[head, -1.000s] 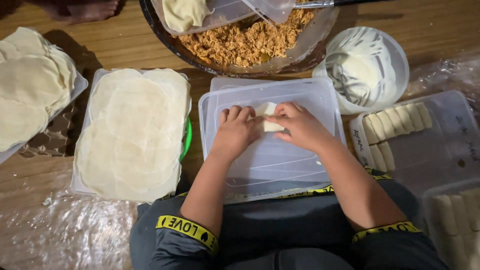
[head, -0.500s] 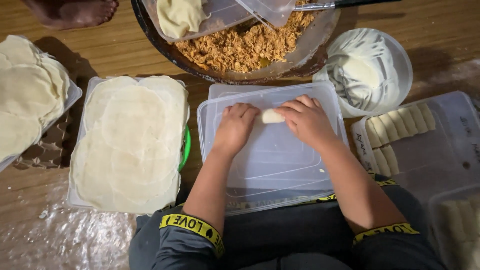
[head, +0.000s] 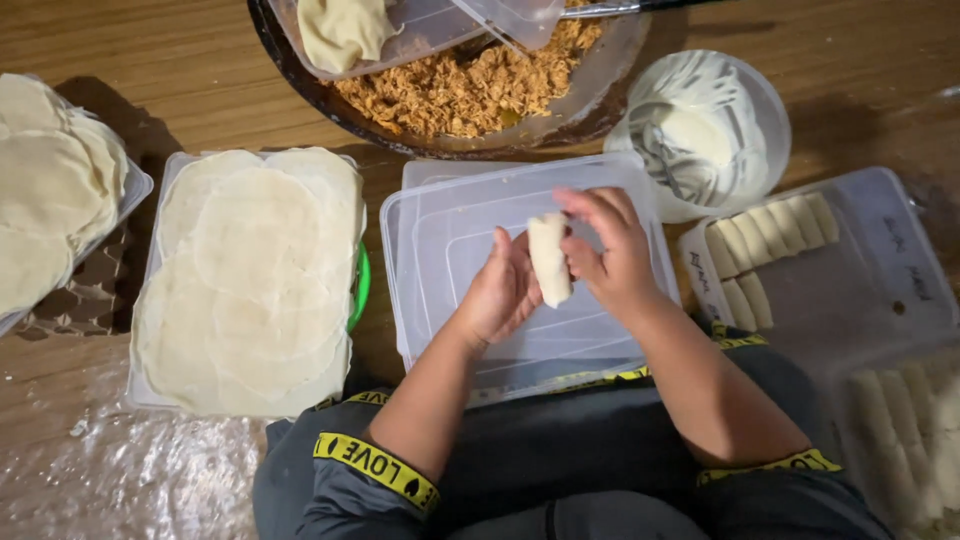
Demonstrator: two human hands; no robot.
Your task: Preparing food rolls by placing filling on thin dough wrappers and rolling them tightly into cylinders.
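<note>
Both hands are pinching a roll (head: 549, 258) upright, left hand (head: 497, 292) and right hand (head: 607, 258) flanking it above a lid (head: 450, 240).

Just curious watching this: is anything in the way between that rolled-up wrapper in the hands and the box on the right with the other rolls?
Nothing visible. The roll sits between the left hand and right hand; the clear box lies open, only finished rolls along its near wall.

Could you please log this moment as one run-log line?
left hand: supports roll | right hand: grips roll | rolled wrapper: lifted above clear lid | finished rolls: in right container
</note>
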